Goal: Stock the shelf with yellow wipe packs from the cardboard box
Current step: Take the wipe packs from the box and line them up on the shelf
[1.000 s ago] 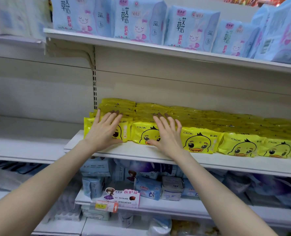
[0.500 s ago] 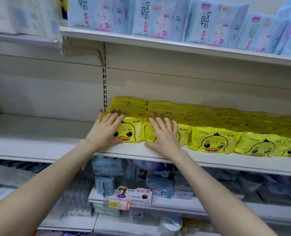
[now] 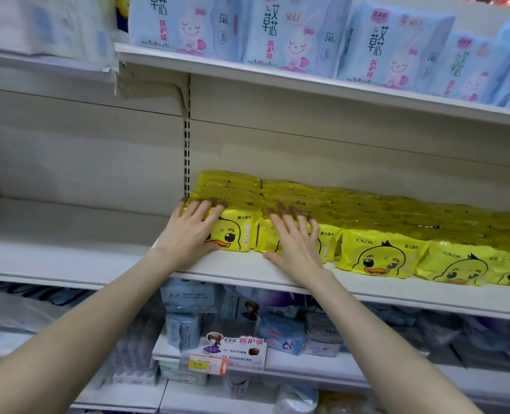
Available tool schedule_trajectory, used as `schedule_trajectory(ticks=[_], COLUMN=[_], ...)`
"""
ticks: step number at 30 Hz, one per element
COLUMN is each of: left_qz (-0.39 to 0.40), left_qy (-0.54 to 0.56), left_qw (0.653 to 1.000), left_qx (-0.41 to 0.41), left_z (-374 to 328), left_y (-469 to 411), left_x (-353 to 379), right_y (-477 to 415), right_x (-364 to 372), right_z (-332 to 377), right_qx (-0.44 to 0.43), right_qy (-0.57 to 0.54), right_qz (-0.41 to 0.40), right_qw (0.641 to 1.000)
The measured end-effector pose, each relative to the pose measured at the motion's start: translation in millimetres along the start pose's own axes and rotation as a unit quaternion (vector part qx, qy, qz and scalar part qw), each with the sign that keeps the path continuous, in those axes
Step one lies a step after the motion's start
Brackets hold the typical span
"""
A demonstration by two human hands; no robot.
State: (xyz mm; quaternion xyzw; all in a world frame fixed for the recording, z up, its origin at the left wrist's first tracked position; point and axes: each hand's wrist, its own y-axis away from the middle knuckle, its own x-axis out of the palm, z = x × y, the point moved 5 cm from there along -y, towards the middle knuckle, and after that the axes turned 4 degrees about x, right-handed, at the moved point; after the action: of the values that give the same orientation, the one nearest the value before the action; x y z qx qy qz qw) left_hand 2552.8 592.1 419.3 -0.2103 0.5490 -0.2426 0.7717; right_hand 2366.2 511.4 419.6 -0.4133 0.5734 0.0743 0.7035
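Rows of yellow wipe packs with a duck face stand on the middle white shelf (image 3: 239, 268), several deep and running off to the right. My left hand (image 3: 191, 231) lies flat with straight fingers against the front of the leftmost pack (image 3: 239, 234). My right hand (image 3: 295, 243) presses flat on the second pack (image 3: 327, 240), covering most of its duck. A third pack (image 3: 379, 255) stands uncovered to the right. The cardboard box is out of view.
The upper shelf (image 3: 277, 74) carries pale blue packs (image 3: 292, 34) with a rabbit print. Below, a lower shelf holds blue and white packs (image 3: 280, 336) and a price tag (image 3: 207, 364). Bare shelf (image 3: 53, 252) lies left of the slotted upright (image 3: 187, 150).
Both hands have pushed the two leftmost front packs back into line with the rows. The view has shifted left and closer to the shelf.
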Motion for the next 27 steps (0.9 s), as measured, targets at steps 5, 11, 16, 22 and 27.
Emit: schedule_trajectory(ticks=[5,11,16,22,27], left_qz=[0.014,0.102,0.141,0.149,0.163], left_qy=[0.023,0.106,0.104,0.129,0.122], left_qw=[1.000,0.988,0.983,0.977,0.976], left_qx=[-0.013,-0.055,-0.059,-0.081,-0.076], left_z=[4.6,23.7,28.3,22.6,26.4], left_y=[-1.2,-10.5,-6.8,7.3,5.1], left_x=[-2.3,-7.3,-16.2,-36.3,-42.2], right_y=[-2.0,-16.6,-18.3,-14.8,-20.8], right_x=[-4.4,-12.4,-14.4,-20.0,-25.7], right_z=[5.2,25.4,37.8,42.6,49.1], right_qx=[-0.011,-0.026,-0.037,-0.019,-0.004], right_qy=[0.003,0.002,-0.020,-0.034,-0.041], right_qz=[-0.003,0.037,0.034,0.052,0.085], right_qw=[1.000,0.999,0.999,0.998,0.996])
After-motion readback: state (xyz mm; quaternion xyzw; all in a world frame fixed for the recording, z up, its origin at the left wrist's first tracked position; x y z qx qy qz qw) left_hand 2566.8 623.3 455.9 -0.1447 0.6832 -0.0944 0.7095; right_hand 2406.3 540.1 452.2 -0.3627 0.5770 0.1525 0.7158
